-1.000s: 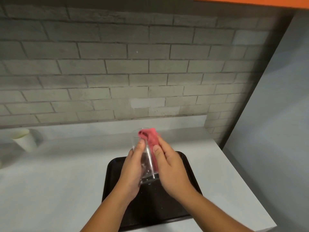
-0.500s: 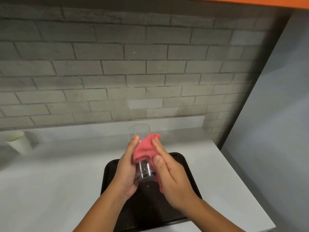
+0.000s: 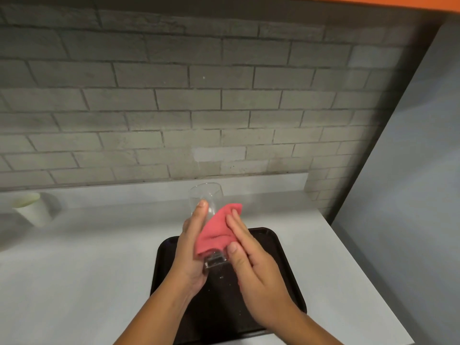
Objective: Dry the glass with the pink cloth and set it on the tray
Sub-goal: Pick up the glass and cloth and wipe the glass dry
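The cloth (image 3: 216, 232) at centre is pink, wrapped on a clear, colourless glass (image 3: 205, 195), and below them the tray (image 3: 281, 257) is black with a few pale specks. The counter (image 3: 87, 270) is plain pale grey, and at the left edge of the frame the cup (image 3: 32, 211) is white with a yellowish-green tint at its rim. The wall (image 3: 174, 95) across the upper frame shows a staggered pattern of grey bricks with darker joints and one lighter brick near the middle, the panel (image 3: 410, 170) at right is plain blue-grey, and the strip (image 3: 373, 0) along the top right is orange.
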Tool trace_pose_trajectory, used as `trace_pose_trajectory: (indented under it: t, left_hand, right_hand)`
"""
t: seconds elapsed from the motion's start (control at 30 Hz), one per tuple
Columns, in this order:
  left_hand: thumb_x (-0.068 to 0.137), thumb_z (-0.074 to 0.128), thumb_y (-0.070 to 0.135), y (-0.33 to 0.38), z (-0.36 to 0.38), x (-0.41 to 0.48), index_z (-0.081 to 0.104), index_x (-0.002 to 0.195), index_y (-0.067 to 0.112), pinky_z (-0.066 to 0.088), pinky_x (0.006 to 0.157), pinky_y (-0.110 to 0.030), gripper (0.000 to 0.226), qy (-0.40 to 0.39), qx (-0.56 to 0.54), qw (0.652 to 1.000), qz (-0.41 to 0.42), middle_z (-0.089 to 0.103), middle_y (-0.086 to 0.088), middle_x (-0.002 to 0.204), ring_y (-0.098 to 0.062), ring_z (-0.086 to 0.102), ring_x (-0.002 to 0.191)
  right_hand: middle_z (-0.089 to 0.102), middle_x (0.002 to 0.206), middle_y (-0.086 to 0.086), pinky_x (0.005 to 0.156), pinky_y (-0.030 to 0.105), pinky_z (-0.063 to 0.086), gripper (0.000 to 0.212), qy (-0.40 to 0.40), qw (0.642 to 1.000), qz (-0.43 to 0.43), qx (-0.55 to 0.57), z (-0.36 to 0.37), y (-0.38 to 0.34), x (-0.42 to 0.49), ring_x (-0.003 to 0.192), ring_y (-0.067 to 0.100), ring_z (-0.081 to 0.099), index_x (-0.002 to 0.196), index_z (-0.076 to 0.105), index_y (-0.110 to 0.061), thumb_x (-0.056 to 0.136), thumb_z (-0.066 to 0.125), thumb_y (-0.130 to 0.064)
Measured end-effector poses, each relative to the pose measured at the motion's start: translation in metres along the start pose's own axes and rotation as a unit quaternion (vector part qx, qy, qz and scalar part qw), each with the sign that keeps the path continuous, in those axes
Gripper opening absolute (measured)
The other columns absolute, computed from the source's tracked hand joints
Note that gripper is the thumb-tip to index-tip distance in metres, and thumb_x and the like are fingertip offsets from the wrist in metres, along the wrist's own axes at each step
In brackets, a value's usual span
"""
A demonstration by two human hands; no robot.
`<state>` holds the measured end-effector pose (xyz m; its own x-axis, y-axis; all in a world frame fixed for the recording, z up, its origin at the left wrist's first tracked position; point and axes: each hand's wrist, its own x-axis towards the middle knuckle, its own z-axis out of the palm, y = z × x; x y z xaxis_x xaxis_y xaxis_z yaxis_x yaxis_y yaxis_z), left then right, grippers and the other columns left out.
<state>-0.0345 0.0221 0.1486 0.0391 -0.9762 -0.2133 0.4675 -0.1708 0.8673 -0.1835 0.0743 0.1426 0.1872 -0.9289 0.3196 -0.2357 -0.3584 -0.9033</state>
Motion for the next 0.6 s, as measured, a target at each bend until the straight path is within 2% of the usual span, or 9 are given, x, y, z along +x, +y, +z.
trace_pose_trajectory:
  t: [0.03, 0.07, 0.17, 0.2, 0.27, 0.33, 0.4, 0.5, 0.6]
  left_hand:
    - [0.083, 0.074, 0.080, -0.001, 0.000, 0.000, 0.069, 0.146, 0.002, 0.069, 0.074, -0.042, 0.100, 0.002, -0.001, 1.000, 0.003, 0.077, -0.038, 0.131, -0.035, 0.085, 0.092]
    - [0.083, 0.073, 0.081, -0.001, 0.001, 0.000, 0.069, 0.146, 0.004, 0.068, 0.076, -0.043, 0.100, 0.002, -0.002, 1.000, 0.001, 0.081, -0.033, 0.128, -0.033, 0.087, 0.092]
    - [0.092, 0.068, 0.084, -0.001, 0.001, 0.000, 0.070, 0.146, 0.004, 0.067, 0.080, -0.045, 0.097, -0.002, -0.001, 1.000, -0.013, 0.084, -0.029, 0.128, -0.035, 0.087, 0.098]
    - [0.094, 0.066, 0.081, -0.001, 0.000, 0.000, 0.069, 0.147, 0.002, 0.068, 0.078, -0.044, 0.095, 0.000, -0.005, 1.000, -0.017, 0.082, -0.032, 0.129, -0.036, 0.086, 0.098]
    - [0.097, 0.067, 0.078, 0.000, -0.002, -0.001, 0.075, 0.141, 0.005, 0.071, 0.073, -0.041, 0.086, -0.009, -0.004, 1.000, -0.011, 0.083, -0.031, 0.126, -0.036, 0.086, 0.094]
    - [0.094, 0.067, 0.081, -0.004, -0.003, -0.001, 0.089, 0.116, 0.021, 0.071, 0.070, -0.040, 0.067, -0.034, 0.018, 0.999, -0.004, 0.089, -0.020, 0.110, -0.032, 0.089, 0.088]
    - [0.092, 0.066, 0.080, -0.003, 0.000, -0.005, 0.092, 0.098, 0.031, 0.071, 0.070, -0.038, 0.056, -0.057, 0.015, 0.998, -0.014, 0.091, -0.012, 0.101, -0.029, 0.089, 0.087]
    - [0.103, 0.054, 0.079, -0.001, -0.002, -0.002, 0.090, 0.119, 0.025, 0.070, 0.081, -0.037, 0.067, -0.066, 0.015, 0.997, -0.025, 0.089, -0.013, 0.119, -0.028, 0.088, 0.104]
    - [0.104, 0.048, 0.078, -0.002, -0.004, -0.002, 0.090, 0.123, 0.023, 0.070, 0.080, -0.038, 0.072, -0.062, 0.015, 0.998, -0.022, 0.090, -0.014, 0.118, -0.027, 0.088, 0.101]
  right_hand:
    - [0.074, 0.131, -0.036, 0.096, 0.013, 0.057, 0.047, 0.000, 1.000, 0.024, 0.020, -0.002, -0.001, 0.004, 0.116, -0.008, 0.073, 0.153, 0.049, -0.068, 0.118, 0.046, -0.035]
    - [0.077, 0.124, -0.033, 0.090, 0.015, 0.061, 0.047, -0.001, 0.998, 0.040, 0.038, -0.002, 0.001, 0.006, 0.105, -0.008, 0.075, 0.153, 0.051, -0.066, 0.118, 0.045, -0.035]
    - [0.068, 0.148, -0.029, 0.115, 0.017, 0.052, 0.048, 0.009, 0.999, 0.027, 0.033, 0.007, 0.002, -0.005, 0.137, -0.009, 0.063, 0.167, 0.042, -0.051, 0.119, 0.044, -0.042]
    - [0.072, 0.138, -0.025, 0.106, 0.014, 0.055, 0.050, 0.014, 0.999, 0.022, 0.033, 0.009, 0.001, -0.009, 0.127, -0.009, 0.066, 0.166, 0.040, -0.055, 0.116, 0.045, -0.049]
    - [0.076, 0.100, -0.010, 0.073, 0.011, 0.055, 0.042, 0.013, 0.998, 0.040, 0.055, 0.006, 0.002, -0.004, 0.085, -0.004, 0.067, 0.157, 0.051, -0.059, 0.117, 0.044, -0.050]
    - [0.083, 0.094, 0.012, 0.061, 0.025, 0.065, 0.037, 0.026, 0.992, 0.079, 0.096, -0.001, -0.001, 0.014, 0.071, 0.018, 0.077, 0.139, 0.070, -0.051, 0.120, 0.040, -0.042]
    - [0.087, 0.109, 0.001, 0.074, 0.037, 0.072, 0.039, 0.037, 0.988, 0.094, 0.119, -0.006, -0.005, 0.022, 0.088, 0.021, 0.085, 0.135, 0.073, -0.051, 0.121, 0.038, -0.040]
    - [0.080, 0.124, -0.020, 0.081, 0.021, 0.062, 0.043, 0.028, 0.998, 0.038, 0.032, 0.001, -0.003, 0.011, 0.092, -0.002, 0.074, 0.159, 0.043, -0.066, 0.118, 0.037, -0.053]
    - [0.081, 0.121, 0.006, 0.091, 0.043, 0.069, 0.045, 0.033, 0.996, 0.052, 0.057, 0.000, -0.003, 0.012, 0.101, 0.021, 0.080, 0.162, 0.043, -0.061, 0.118, 0.038, -0.053]
